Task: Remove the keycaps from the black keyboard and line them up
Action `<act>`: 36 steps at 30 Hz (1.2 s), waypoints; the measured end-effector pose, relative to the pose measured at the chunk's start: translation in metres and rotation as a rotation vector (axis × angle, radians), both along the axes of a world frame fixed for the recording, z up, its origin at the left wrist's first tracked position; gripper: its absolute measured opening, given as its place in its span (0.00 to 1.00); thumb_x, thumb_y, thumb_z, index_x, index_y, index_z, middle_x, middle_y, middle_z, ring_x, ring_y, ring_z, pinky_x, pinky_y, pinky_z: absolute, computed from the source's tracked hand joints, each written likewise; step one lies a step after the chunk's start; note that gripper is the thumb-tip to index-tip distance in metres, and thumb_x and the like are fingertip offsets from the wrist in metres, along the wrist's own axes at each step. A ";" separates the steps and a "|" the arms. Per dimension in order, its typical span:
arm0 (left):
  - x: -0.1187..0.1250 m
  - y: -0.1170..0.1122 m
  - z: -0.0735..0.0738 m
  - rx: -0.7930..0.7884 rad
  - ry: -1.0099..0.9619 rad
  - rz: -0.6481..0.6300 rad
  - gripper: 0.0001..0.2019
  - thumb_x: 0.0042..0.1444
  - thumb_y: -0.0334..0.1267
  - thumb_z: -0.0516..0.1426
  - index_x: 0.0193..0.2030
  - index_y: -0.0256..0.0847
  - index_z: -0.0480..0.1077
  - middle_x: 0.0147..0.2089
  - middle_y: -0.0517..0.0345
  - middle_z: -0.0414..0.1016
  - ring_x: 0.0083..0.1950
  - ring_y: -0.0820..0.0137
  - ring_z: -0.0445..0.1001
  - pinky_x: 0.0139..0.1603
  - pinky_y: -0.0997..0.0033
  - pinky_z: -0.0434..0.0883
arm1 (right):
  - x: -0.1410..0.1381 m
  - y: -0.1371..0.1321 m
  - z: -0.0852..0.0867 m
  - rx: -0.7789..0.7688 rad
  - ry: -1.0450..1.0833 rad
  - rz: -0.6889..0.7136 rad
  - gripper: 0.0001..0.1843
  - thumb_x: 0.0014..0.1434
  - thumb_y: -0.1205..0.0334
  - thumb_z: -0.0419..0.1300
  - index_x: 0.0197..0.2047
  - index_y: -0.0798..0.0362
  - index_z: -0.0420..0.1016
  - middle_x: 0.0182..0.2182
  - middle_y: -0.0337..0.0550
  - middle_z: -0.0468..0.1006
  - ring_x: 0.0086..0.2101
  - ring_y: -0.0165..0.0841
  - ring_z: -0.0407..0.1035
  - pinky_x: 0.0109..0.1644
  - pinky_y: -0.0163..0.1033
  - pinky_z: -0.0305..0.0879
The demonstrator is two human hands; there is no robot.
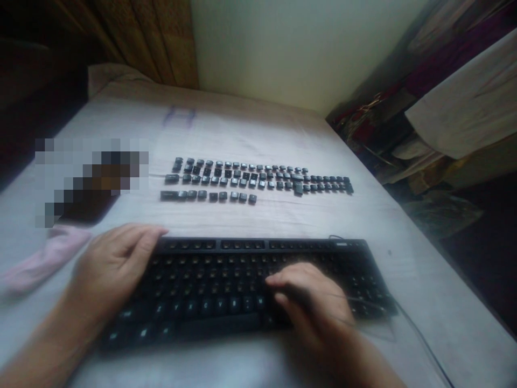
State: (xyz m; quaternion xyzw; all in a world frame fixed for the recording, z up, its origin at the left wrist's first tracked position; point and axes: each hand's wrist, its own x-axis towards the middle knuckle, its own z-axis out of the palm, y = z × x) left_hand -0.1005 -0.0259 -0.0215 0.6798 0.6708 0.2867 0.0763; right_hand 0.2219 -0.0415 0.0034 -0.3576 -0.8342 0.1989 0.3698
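Note:
A black keyboard (226, 326) lies across the sheet in front of me, its bottom rows still capped and most upper rows bare. My left hand (117, 264) grips the keyboard's upper left corner. Over the right-middle part of the board, my right hand (317, 296) is closed in a pinch around something dark and slim, too blurred to name. Its fingertips are close to the keys beside the M key. Beyond the board, loose black keycaps (252, 183) are laid out in several rows.
A pale sheet (242, 126) covers the surface. To the left lie a pink cloth (48, 258) and a pixelated dark area. A cable (420, 334) runs off at lower right. Hanging cloths (472, 97) and a wall (283, 48) stand beyond the edges.

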 end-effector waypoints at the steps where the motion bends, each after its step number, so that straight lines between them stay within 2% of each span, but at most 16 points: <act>1: 0.000 0.000 0.000 0.005 0.001 -0.004 0.21 0.63 0.52 0.48 0.37 0.42 0.78 0.38 0.55 0.83 0.40 0.61 0.80 0.48 0.65 0.72 | 0.000 0.000 -0.001 -0.002 0.005 0.000 0.16 0.57 0.75 0.58 0.47 0.50 0.72 0.34 0.44 0.83 0.35 0.36 0.78 0.40 0.42 0.76; 13: -0.001 -0.002 -0.004 0.027 0.010 -0.014 0.22 0.65 0.51 0.47 0.38 0.40 0.78 0.38 0.55 0.83 0.41 0.63 0.79 0.48 0.67 0.70 | 0.002 -0.001 -0.006 -0.004 0.011 -0.009 0.13 0.60 0.73 0.57 0.46 0.51 0.72 0.35 0.43 0.83 0.35 0.34 0.78 0.39 0.40 0.75; 26: -0.003 -0.003 -0.006 -0.029 -0.009 -0.009 0.22 0.66 0.51 0.47 0.40 0.41 0.77 0.40 0.54 0.82 0.43 0.64 0.78 0.50 0.68 0.69 | 0.003 -0.002 -0.008 -0.015 0.056 -0.007 0.13 0.60 0.74 0.58 0.46 0.51 0.74 0.35 0.42 0.83 0.36 0.33 0.79 0.42 0.38 0.75; 31: -0.002 -0.004 -0.005 -0.056 0.007 0.001 0.23 0.66 0.52 0.46 0.40 0.40 0.77 0.42 0.52 0.82 0.44 0.63 0.78 0.51 0.66 0.69 | 0.006 -0.005 -0.005 -0.136 0.178 -0.187 0.10 0.62 0.71 0.57 0.44 0.49 0.75 0.35 0.39 0.84 0.35 0.31 0.79 0.40 0.33 0.76; 36: -0.002 -0.003 -0.004 -0.058 0.025 -0.007 0.22 0.66 0.51 0.46 0.42 0.40 0.77 0.43 0.51 0.82 0.45 0.62 0.78 0.51 0.65 0.69 | 0.005 -0.003 -0.002 -0.115 0.184 -0.174 0.11 0.62 0.72 0.58 0.44 0.49 0.76 0.36 0.39 0.84 0.37 0.30 0.80 0.42 0.32 0.76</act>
